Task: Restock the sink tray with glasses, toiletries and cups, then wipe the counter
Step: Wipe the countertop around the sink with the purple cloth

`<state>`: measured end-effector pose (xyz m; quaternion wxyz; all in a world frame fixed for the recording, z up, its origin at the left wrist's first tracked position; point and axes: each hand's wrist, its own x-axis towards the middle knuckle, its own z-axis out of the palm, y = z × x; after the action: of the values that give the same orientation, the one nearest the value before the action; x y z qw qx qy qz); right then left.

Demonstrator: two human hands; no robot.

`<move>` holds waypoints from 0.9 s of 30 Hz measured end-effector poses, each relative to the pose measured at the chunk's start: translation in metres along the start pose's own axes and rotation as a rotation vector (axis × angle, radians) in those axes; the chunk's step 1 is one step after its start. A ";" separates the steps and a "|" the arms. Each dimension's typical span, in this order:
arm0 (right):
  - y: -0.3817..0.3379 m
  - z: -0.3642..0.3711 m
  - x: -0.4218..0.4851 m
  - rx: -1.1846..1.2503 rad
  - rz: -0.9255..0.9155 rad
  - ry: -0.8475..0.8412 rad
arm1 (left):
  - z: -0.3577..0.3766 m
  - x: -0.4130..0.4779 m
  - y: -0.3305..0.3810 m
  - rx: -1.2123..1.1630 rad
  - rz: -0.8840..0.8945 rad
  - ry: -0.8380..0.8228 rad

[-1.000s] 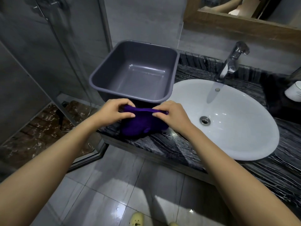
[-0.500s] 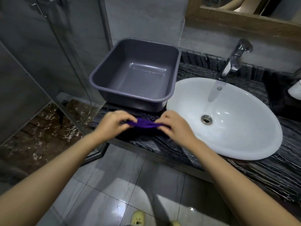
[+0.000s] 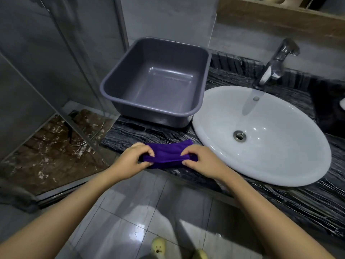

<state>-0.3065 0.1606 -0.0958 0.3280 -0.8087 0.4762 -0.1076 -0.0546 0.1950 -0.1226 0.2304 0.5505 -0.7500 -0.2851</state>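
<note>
A purple cloth (image 3: 168, 153) lies folded on the dark marble counter (image 3: 141, 131) at its front edge, left of the white sink basin (image 3: 280, 146). My left hand (image 3: 130, 158) pinches the cloth's left end and my right hand (image 3: 201, 159) pinches its right end. Behind the cloth stands an empty grey plastic tub (image 3: 156, 81). At the far right edge a white cup (image 3: 342, 103) shows only in part on a dark mat.
A chrome faucet (image 3: 276, 64) rises behind the basin. A glass shower screen (image 3: 80, 71) and brown shower floor (image 3: 48, 152) are at the left. Grey floor tiles (image 3: 130, 212) lie below, with yellow slippers (image 3: 158, 247) at the bottom. A wood-framed mirror (image 3: 280, 15) hangs above.
The cloth, held up hanging between both hands a second ago, has been folded and lowered flat onto the counter's front edge. Both hands came down and toward me with it.
</note>
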 end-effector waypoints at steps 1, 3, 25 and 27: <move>-0.001 -0.004 0.000 0.050 0.004 0.006 | -0.004 0.001 0.003 0.000 0.011 0.003; -0.004 -0.011 0.000 0.092 -0.014 -0.005 | -0.010 0.004 0.011 -0.007 0.026 -0.025; 0.020 -0.034 0.043 0.348 0.338 0.138 | -0.024 0.070 0.015 -0.550 -0.525 -0.089; 0.023 -0.023 0.040 0.162 0.355 0.260 | -0.012 0.069 0.001 -0.509 -0.596 0.077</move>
<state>-0.3127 0.1093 -0.0985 0.3417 -0.6627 0.6389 -0.1895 -0.0675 0.1275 -0.1108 0.2947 0.6798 -0.4534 -0.4955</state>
